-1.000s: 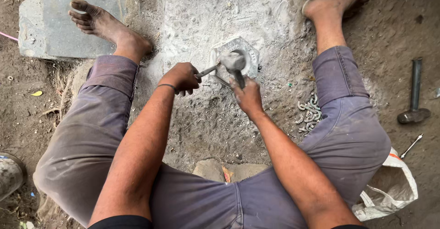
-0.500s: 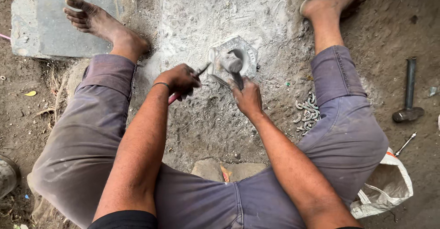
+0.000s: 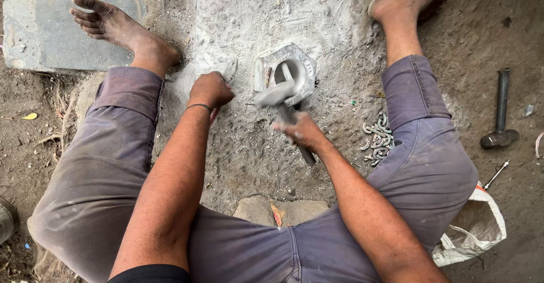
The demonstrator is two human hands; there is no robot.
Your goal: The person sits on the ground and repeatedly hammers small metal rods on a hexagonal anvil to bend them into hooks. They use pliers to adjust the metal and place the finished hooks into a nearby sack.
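A grey hexagonal stone block (image 3: 305, 63) with a round hollow carved in it lies on the dusty ground between my spread legs. My right hand (image 3: 300, 131) grips the handle of a hammer (image 3: 275, 95); its blurred head hangs over the block's near edge. My left hand (image 3: 211, 89) is closed on a short chisel (image 3: 230, 69), whose dusty tip points up and away. That hand is just left of the block and not touching it. Pale stone dust covers the ground around the block.
A second hammer (image 3: 500, 113) lies on the dirt at right, with a thin metal rod (image 3: 497, 174) near it. Small metal hooks (image 3: 378, 138) are piled by my right knee. A white sack (image 3: 473, 226) sits at lower right. A concrete slab (image 3: 51, 22) lies under my left foot.
My left hand has drawn the chisel off the block to the left. My right hand has pulled back toward me, and the hammer head now blurs over the block's near edge.
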